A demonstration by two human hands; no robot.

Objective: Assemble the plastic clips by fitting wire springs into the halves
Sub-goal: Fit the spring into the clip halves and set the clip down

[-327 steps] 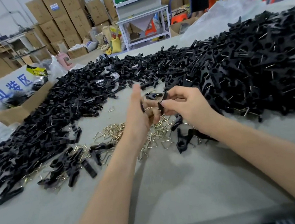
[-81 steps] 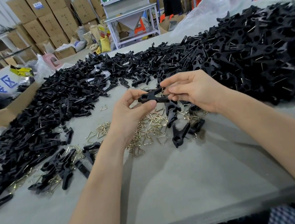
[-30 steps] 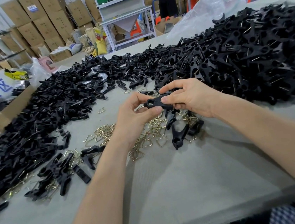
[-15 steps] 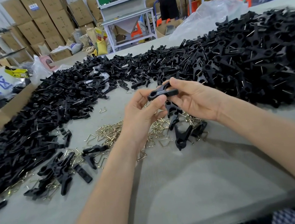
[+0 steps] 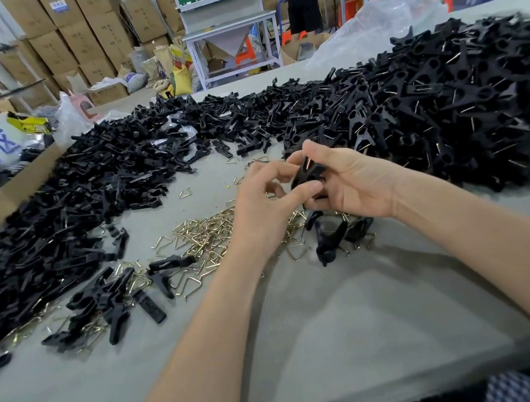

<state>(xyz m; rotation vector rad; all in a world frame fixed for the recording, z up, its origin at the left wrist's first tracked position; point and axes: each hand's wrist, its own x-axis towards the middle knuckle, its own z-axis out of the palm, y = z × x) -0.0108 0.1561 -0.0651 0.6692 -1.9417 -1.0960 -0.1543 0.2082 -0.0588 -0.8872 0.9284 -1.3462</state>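
Observation:
Above the middle of the grey table I hold a black plastic clip between both hands. My left hand pinches its near side with thumb and curled fingers. My right hand grips its far side, with a bit of wire showing at the top. Under my hands lies a scatter of brass wire springs. A few black clips lie just below my right hand. The clip's lower part is hidden by my fingers.
A long heap of loose black clip halves covers the left and back of the table. A tall heap of clips with wires fills the right. A cardboard box stands at the left edge. A person stands far behind.
The clip lay flat between my fingertips half a second ago; now it is turned more upright and both hands have closed tighter around it, a little lower over the springs.

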